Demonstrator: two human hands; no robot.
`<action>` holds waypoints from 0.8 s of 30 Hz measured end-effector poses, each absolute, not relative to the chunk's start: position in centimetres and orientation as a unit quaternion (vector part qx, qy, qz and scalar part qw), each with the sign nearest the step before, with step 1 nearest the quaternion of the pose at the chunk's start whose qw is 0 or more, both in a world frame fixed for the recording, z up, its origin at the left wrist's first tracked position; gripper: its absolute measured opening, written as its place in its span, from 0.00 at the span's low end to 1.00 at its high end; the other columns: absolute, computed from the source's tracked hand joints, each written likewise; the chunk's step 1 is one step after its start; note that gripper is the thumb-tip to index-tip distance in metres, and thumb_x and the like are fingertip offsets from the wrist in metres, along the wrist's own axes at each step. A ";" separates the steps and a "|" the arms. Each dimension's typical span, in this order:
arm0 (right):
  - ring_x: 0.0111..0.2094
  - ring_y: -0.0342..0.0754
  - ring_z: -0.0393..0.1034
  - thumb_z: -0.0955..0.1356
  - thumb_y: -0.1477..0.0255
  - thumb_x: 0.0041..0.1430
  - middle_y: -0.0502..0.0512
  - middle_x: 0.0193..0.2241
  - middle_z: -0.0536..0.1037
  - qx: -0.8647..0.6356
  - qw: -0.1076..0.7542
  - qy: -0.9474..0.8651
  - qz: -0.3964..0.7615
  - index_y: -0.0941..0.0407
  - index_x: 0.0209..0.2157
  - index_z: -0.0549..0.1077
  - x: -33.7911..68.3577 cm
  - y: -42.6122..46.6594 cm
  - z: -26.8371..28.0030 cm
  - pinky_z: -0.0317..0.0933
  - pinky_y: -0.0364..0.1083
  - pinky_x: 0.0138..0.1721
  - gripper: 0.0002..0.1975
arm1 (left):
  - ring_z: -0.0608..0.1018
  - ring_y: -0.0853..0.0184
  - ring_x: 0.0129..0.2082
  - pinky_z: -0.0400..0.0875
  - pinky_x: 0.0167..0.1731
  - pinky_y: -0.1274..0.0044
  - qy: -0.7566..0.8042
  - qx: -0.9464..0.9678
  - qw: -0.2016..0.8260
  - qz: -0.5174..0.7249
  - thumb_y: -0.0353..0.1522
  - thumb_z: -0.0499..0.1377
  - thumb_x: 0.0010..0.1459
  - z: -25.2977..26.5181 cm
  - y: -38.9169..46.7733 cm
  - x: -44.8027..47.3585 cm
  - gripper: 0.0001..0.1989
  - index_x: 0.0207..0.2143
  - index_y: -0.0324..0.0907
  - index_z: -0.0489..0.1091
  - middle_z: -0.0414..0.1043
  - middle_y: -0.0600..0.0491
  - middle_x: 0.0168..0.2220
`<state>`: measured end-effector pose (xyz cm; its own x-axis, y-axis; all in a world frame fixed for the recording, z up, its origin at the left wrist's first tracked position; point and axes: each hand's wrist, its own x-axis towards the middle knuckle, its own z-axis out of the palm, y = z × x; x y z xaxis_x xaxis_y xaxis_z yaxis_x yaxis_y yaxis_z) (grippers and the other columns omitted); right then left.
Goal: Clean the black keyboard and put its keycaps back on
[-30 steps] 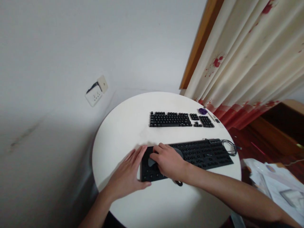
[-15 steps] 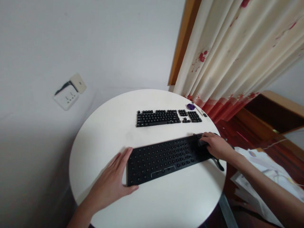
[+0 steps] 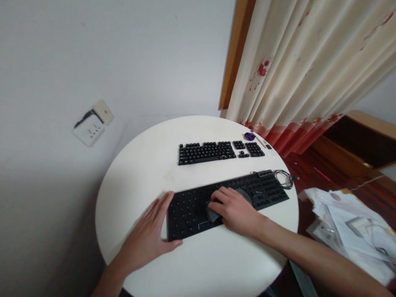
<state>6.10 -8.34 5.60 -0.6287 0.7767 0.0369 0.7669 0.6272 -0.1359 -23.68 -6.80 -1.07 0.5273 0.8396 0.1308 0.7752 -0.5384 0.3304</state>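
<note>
A black keyboard base [image 3: 275,192] with its keycaps off lies slanted on the white round table [image 3: 130,181], small switches showing in rows. My left hand [image 3: 147,233] grips its left end, fingertips at the upper corner and thumb at the lower one. Closed around a dark grey brush-like tool [image 3: 213,213], my right hand [image 3: 233,208] is over the middle of the base. Motion blur and the fingers hide much of the tool. Behind the base, black keycaps [image 3: 206,152] are laid out in keyboard order.
A coiled cable [image 3: 286,179] lies at the base's right end. A small purple item [image 3: 249,136] sits near the table's back right edge. To the right are a patterned curtain [image 3: 262,78] and white plastic packaging [image 3: 355,231]. A wall socket [image 3: 89,130] is at left.
My right hand has moved left with the tool, from the base's right part to its middle, uncovering the right end and cable. My left hand keeps its hold.
</note>
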 end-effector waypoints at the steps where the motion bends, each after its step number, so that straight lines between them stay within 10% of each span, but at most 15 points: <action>1: 0.45 0.53 0.62 0.65 0.79 0.60 0.58 0.44 0.73 -0.406 0.033 -0.912 0.051 0.56 0.42 0.74 5.1 -8.4 5.5 0.57 0.50 0.43 0.11 | 0.57 0.47 0.68 0.60 0.64 0.57 0.464 0.867 0.116 0.138 0.42 0.69 0.45 -1.0 -6.8 -23.7 0.61 0.71 0.44 0.32 0.47 0.42 0.70; 24: 0.47 0.52 0.63 0.65 0.85 0.49 0.57 0.46 0.72 -0.505 0.054 -0.855 0.107 0.54 0.46 0.75 9.7 -9.9 6.2 0.60 0.50 0.49 0.23 | 0.59 0.47 0.67 0.62 0.63 0.57 0.458 0.869 0.108 0.150 0.45 0.68 0.46 -1.4 -6.6 -23.9 0.60 0.71 0.44 0.33 0.47 0.43 0.70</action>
